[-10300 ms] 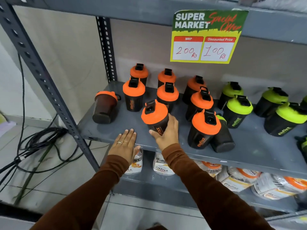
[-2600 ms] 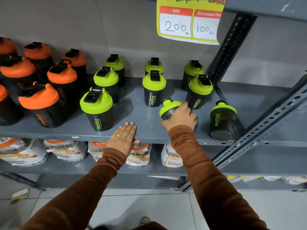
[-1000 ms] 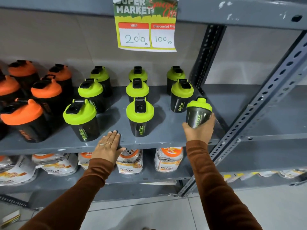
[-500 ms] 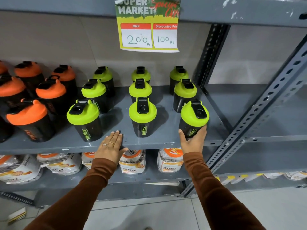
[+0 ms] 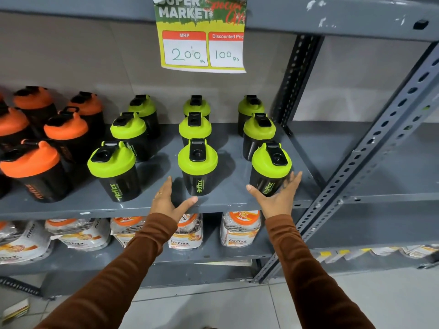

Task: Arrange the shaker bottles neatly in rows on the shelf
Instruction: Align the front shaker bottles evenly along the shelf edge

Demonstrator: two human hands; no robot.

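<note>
Black shaker bottles stand upright on the grey shelf [image 5: 228, 200]. Several with green lids form three columns running front to back; several with orange lids [image 5: 35, 169] stand at the left. The front right green bottle [image 5: 270, 169] stands near the shelf's right end. My right hand [image 5: 278, 195] is open just in front of it, fingers spread on both sides, not gripping. My left hand [image 5: 168, 200] is open at the shelf's front edge, left of the front middle green bottle [image 5: 197, 167], thumb reaching under its base. The front left green bottle [image 5: 114, 172] stands apart.
A price sign [image 5: 202, 36] hangs from the shelf above. Perforated steel uprights [image 5: 370, 160] stand at the right, with bare shelf beyond them. Packaged pouches [image 5: 240, 231] fill the shelf below. Tiled floor lies underneath.
My right hand has let go of the front right green bottle and opened. My left hand has lifted off the shelf edge and moved toward the front middle bottle.
</note>
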